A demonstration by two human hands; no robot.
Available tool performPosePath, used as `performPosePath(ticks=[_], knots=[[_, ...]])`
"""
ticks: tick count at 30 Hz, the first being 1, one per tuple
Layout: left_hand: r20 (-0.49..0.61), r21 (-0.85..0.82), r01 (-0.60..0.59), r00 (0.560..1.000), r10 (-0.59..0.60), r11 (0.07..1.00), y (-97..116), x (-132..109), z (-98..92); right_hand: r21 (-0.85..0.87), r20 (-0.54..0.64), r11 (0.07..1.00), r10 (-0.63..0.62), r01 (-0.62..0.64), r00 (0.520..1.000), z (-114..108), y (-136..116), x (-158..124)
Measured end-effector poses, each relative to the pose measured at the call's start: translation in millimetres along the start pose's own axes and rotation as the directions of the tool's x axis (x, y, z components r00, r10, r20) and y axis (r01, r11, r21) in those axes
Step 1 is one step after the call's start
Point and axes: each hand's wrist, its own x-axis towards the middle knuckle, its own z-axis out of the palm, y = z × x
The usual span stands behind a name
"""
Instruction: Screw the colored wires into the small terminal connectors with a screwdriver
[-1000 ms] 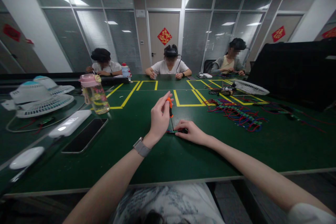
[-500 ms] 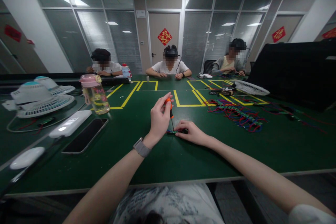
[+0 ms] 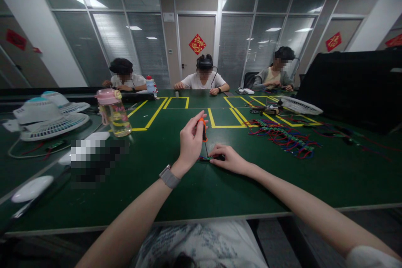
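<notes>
Right at the table's middle sits the small circuit board (image 3: pixel 205 158), flat on the green table (image 3: pixel 194 192), just ahead of the person. The screwdriver (image 3: pixel 204 130), orange handle, stands near upright with its thin shaft down and its tip on the board. The left hand (image 3: pixel 190 142) is closed round the handle, thumb and fingertips pinching it up top; a grey watch (image 3: pixel 169 176) is on that wrist. The right hand (image 3: pixel 230 159) lies low on the table, fingers curled down, tips pinning the board's right end; can't tell how much of the board is under them. To the right, well apart, lies a heap of boards with red wires (image 3: pixel 284 137). Yellow tape lines (image 3: pixel 220 125) mark boxes beyond the hands. On the left stand a water bottle with pink lid (image 3: pixel 113 111) and white fans (image 3: pixel 50 120); a pixelated patch (image 3: pixel 97 161) lies near them. Another white fan (image 3: pixel 300 105) lies at far right. Three other people (image 3: pixel 203 78) sit at the far side, hands on the table.
</notes>
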Motion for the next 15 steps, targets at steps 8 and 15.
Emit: performPosePath(ticks=[8,15], knots=[[-0.019,0.209,-0.114,0.993,0.12,0.971,9.9,-0.1,-2.5,-0.003,-0.001,1.0,0.0,0.0,1.0,0.2,0.0,0.0],[0.049,0.037,-0.046,0.998,0.045,0.998,1.9,0.4,-0.9,-0.002,0.003,1.0,-0.006,0.006,1.0,-0.4,-1.2,0.2]])
